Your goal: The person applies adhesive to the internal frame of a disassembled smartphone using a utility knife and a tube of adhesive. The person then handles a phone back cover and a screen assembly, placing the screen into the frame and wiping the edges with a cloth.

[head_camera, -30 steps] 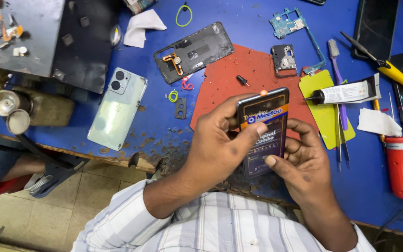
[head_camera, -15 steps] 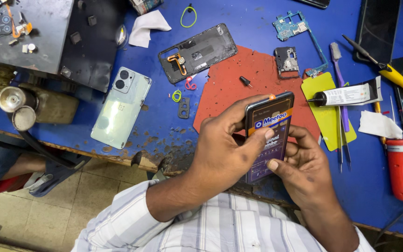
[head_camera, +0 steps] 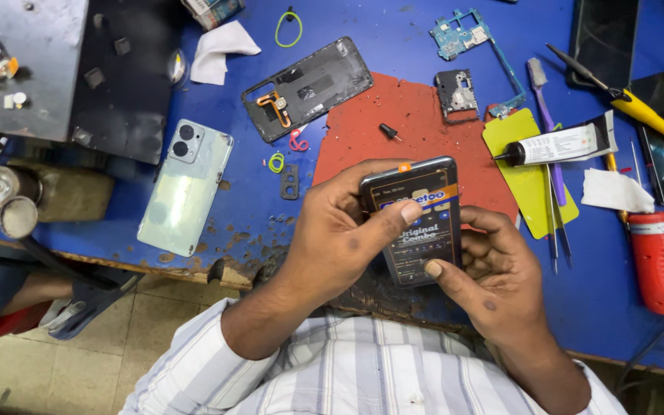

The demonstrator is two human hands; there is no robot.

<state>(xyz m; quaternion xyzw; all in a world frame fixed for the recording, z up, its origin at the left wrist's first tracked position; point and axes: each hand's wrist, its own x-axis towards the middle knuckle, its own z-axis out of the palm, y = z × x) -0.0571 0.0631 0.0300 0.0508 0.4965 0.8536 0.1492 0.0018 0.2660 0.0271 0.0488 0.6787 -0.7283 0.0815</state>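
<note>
Both my hands hold a dark phone screen panel (head_camera: 415, 223) with a printed film on its glass, just above the near edge of the blue workbench (head_camera: 393, 46). My left hand (head_camera: 332, 238) wraps its left side, thumb lying across the upper face. My right hand (head_camera: 493, 280) cradles the lower right, thumb pressed on the bottom of the face. Under them lies a red mat (head_camera: 393, 123).
A pale green phone back cover (head_camera: 186, 188) lies at left, a black phone frame (head_camera: 305, 88) above the mat. A circuit board (head_camera: 463, 34), a glue tube (head_camera: 559, 144) on a yellow card, tweezers, a red tool (head_camera: 659, 261) and a black phone (head_camera: 605, 38) sit at right.
The panel has moved slightly right and nearer me in both hands. My left thumb now lies farther across its upper face.
</note>
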